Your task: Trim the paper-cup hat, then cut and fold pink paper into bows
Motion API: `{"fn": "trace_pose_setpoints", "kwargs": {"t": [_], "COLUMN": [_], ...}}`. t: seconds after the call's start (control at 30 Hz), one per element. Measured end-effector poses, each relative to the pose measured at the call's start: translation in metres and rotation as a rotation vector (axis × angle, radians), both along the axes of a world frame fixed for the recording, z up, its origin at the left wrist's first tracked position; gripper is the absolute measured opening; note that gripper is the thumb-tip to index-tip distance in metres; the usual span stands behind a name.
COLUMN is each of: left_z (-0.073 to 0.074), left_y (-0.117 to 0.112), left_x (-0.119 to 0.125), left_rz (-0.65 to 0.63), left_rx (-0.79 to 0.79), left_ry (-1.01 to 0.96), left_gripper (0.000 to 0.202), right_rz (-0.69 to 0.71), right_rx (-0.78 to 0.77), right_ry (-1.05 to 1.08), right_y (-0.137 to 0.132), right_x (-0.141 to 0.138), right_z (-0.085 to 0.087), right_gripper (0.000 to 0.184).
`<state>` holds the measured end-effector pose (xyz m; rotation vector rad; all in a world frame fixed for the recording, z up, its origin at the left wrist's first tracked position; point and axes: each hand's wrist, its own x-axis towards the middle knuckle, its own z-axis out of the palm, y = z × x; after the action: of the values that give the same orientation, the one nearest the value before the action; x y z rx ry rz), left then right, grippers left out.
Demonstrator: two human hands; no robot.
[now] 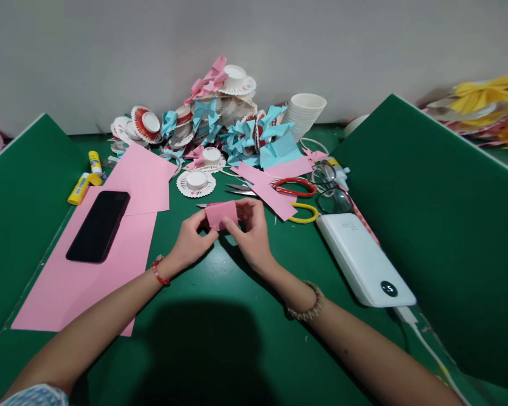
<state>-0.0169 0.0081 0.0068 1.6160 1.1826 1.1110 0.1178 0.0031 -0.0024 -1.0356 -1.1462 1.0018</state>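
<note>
Between my two hands is a small folded piece of pink paper point(220, 214), raised a little over the green table. My left hand point(191, 239) pinches its left side. My right hand point(253, 234) grips the right side, its thumb across the lower front face. Just beyond the paper lie red-handled scissors point(295, 187) and yellow-handled scissors point(305, 213), partly covered by pink paper strips point(275, 197). A white fringed paper piece with a round raised centre point(196, 181) rests on the table past my left hand.
At left, a black phone point(99, 226) lies on pink sheets point(110, 293) near yellow glue sticks point(79, 189). White power bank point(359, 254) with cable and eyeglasses point(334, 189) are at right. Behind stand a pile of paper ornaments point(211, 115) and stacked cups point(303, 113). Green panels point(440, 225) flank the table.
</note>
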Motion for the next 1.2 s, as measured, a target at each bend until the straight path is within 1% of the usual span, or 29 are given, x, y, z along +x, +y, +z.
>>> {"fn": "trace_pose_setpoints", "kwargs": {"t": [0.03,0.07,0.13,0.2,0.27,0.37,0.47,0.63,0.7,0.8,0.9,0.97,1.03,1.1,1.2], "left_z": [0.0003,0.0007,0.0017,0.0028,0.0036,0.0037,0.0031,0.0018,0.0011,0.001,0.003,0.0049,0.0063,0.0068,0.0065], "left_y": [-0.0011,-0.0017,-0.0013,0.0005,0.0023,0.0028,0.0009,-0.0004,0.0003,0.0006,-0.0007,-0.002,-0.0031,-0.0036,-0.003], "left_x": [0.0,-0.0003,-0.0017,-0.0033,-0.0044,-0.0044,-0.0032,-0.0033,-0.0042,-0.0049,-0.0046,-0.0044,-0.0043,-0.0046,-0.006], "left_rz": [-0.023,-0.017,0.048,0.12,0.146,0.096,0.035,0.043,0.027,-0.014,-0.057,-0.108,-0.126,-0.084,0.019], "left_rx": [0.022,0.03,0.031,0.023,0.012,-0.004,0.003,0.006,0.009,0.02,0.04,0.074,0.118,0.156,0.194], "left_ry": [0.018,0.013,-0.04,-0.093,-0.118,-0.139,-0.1,-0.003,0.041,0.095,0.127,0.164,0.182,0.157,0.085], "left_gripper": [0.018,0.012,0.001,0.008,0.011,0.013,0.015,0.015,0.021,0.027,0.029,0.03,0.032,0.032,0.024], "right_rz": [0.035,0.06,0.077,0.078,0.084,0.068,0.068,0.116,0.096,0.043,0.075,0.108,0.102,0.09,0.117], "right_rx": [-0.016,-0.034,-0.055,-0.062,-0.068,-0.063,-0.065,-0.105,-0.091,-0.02,0.062,0.102,0.116,0.096,0.017], "right_ry": [0.022,0.045,0.08,0.093,0.108,0.121,0.129,0.094,0.056,-0.025,-0.102,-0.151,-0.195,-0.203,-0.132], "right_y": [-0.0007,-0.0011,-0.0009,0.0001,0.0011,0.0015,0.0007,0.0002,0.0005,0.0002,-0.0017,-0.0034,-0.0044,-0.0044,-0.003], "right_x": [-0.0003,-0.0005,-0.0002,0.0006,0.0013,0.0017,0.001,-0.0004,-0.0002,0.0013,0.0029,0.0035,0.0038,0.004,0.0039], "right_z": [0.0004,0.0006,0.0007,0.0008,0.0013,0.0026,0.0037,0.0018,0.0007,0.0011,0.0042,0.0067,0.0082,0.0079,0.0055], "right_gripper": [0.033,0.035,0.038,0.04,0.04,0.037,0.037,0.038,0.036,0.034,0.032,0.025,0.016,0.011,0.005]}}
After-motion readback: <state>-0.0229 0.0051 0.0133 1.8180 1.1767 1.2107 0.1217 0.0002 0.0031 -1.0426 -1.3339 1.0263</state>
